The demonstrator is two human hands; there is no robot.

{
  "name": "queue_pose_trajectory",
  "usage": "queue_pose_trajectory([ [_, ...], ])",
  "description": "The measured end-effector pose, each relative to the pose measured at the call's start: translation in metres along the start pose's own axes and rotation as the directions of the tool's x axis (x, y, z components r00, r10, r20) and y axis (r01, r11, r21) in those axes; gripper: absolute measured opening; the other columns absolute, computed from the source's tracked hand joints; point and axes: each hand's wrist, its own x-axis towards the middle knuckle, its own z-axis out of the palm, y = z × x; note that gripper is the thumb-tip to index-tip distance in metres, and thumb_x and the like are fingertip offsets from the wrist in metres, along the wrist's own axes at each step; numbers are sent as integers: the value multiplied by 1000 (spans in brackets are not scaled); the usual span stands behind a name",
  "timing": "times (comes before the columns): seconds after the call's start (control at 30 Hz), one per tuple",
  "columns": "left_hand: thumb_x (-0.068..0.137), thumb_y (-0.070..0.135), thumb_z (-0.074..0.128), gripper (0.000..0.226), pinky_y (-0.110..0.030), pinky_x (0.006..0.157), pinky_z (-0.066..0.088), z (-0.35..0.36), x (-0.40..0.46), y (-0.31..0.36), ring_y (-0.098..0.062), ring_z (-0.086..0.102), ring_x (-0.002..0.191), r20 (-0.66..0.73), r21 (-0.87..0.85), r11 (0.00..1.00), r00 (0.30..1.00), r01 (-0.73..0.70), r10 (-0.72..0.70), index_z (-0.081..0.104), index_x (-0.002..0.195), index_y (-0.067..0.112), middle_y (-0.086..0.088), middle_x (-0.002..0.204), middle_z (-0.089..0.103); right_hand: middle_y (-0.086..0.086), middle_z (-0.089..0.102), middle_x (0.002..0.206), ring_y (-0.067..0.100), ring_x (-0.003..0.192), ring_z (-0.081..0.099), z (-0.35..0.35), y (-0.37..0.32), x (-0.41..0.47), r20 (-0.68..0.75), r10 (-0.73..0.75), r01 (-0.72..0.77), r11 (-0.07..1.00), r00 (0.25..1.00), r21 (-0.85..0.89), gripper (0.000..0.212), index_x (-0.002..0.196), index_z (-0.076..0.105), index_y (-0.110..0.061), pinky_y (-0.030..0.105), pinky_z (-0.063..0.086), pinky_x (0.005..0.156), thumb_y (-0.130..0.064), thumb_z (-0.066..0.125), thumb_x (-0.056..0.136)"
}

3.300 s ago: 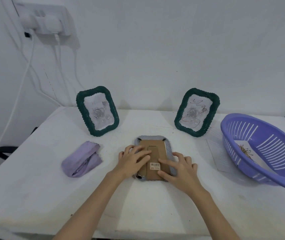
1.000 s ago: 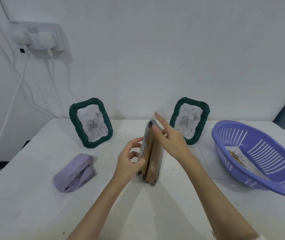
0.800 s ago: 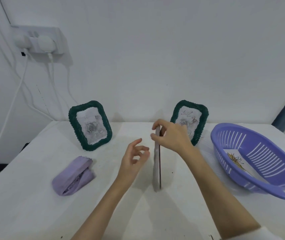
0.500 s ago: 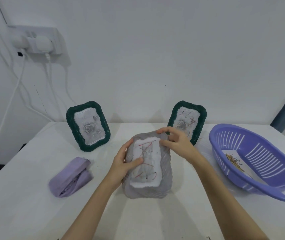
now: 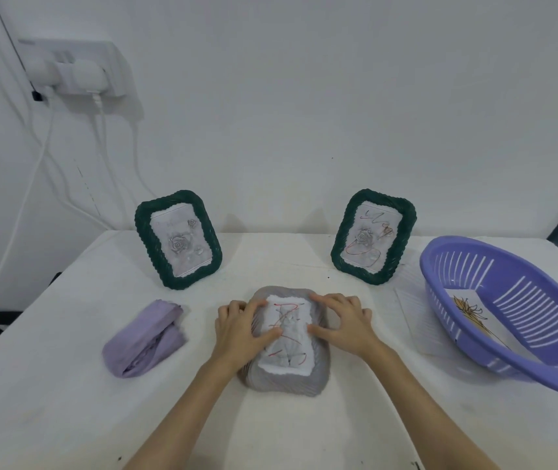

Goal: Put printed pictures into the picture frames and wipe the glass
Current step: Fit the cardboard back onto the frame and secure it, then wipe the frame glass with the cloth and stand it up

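Observation:
A grey woven picture frame (image 5: 287, 378) lies face up on the white table, its glass showing a picture with red scribbled lines. My left hand (image 5: 240, 330) rests on the frame's left side, thumb on the glass. My right hand (image 5: 345, 325) rests on its right side, fingers spread, thumb at the glass edge. Two green woven frames stand upright at the back, one on the left (image 5: 178, 239) and one on the right (image 5: 373, 236), each holding a rose picture. A folded lilac cloth (image 5: 145, 339) lies to the left of my hands.
A purple slotted basket (image 5: 521, 320) stands at the right with a printed picture (image 5: 474, 313) inside. A sheet of paper (image 5: 416, 320) lies partly under the basket. A wall socket with plugs and white cables (image 5: 77, 69) hangs at the upper left.
The grey frame was lifted from lying back up, turned over on its edge and laid flat face up. Both hands now rest on its sides.

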Motion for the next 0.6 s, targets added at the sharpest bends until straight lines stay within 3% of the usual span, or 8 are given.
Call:
queue_pose_trajectory([
  [0.1, 63, 74, 50, 68, -26, 94, 24, 2, 0, -5, -21, 30, 114, 30, 41, 999, 1000, 5, -6, 49, 120, 38, -1, 114, 40, -15, 42, 132, 11, 121, 28, 6, 2, 3, -15, -14, 14, 999, 1000, -39, 51, 126, 47, -45, 32, 17, 86, -53, 63, 78],
  [0.23, 69, 73, 43, 62, -28, 94, 25, -9, -3, -9, -20, 29, 115, 1, 98, 995, 1000, -12, 12, 52, 119, 37, 1, 118, 37, -19, 43, 131, 10, 119, 28, 9, 6, 8, -20, -25, 24, 998, 999, -61, 50, 124, 49, -45, 32, 18, 85, -54, 62, 77],
  [0.33, 91, 37, 50, 31, -36, 101, 24, -43, -4, -33, -24, 30, 124, -184, 175, 981, 981, 87, -54, 53, 121, 33, -2, 131, 41, -19, 44, 130, 11, 120, 29, 9, 5, 10, -24, -28, 26, 997, 999, -74, 49, 124, 50, -45, 32, 18, 85, -54, 63, 77],
  [0.4, 91, 28, 50, 30, -40, 104, 25, -77, -9, -54, -29, 27, 129, -257, 181, 952, 946, 248, -198, 53, 120, 30, -8, 137, 41, -19, 44, 130, 11, 120, 29, 9, 5, 11, -22, -31, 29, 996, 999, -86, 48, 123, 50, -44, 32, 18, 85, -53, 63, 78],
  [0.43, 87, 35, 50, 32, -40, 105, 24, -94, -13, -61, -29, 26, 130, -224, 159, 926, 926, 343, -305, 53, 119, 31, -10, 137, 40, -19, 44, 131, 12, 120, 29, 8, 4, 11, -21, -32, 30, 995, 999, -92, 48, 123, 50, -44, 32, 18, 85, -52, 63, 78],
  [0.5, 66, 57, 45, 50, -39, 104, 27, -122, -19, -72, -30, 33, 126, -30, 88, 872, 876, 482, -482, 56, 109, 34, -9, 127, 48, -18, 44, 131, 12, 120, 29, 9, 4, 11, -17, -32, 30, 995, 999, -94, 48, 123, 50, -45, 32, 18, 85, -52, 64, 77],
  [0.6, 51, 46, 46, 39, -39, 101, 37, -132, -21, -82, -26, 50, 110, 208, 13, 894, 873, 449, -441, 58, 87, 37, -1, 115, 59, -18, 44, 132, 12, 120, 29, 8, 4, 11, -14, -27, 25, 995, 1000, -99, 49, 124, 50, -46, 32, 19, 85, -53, 63, 77],
])
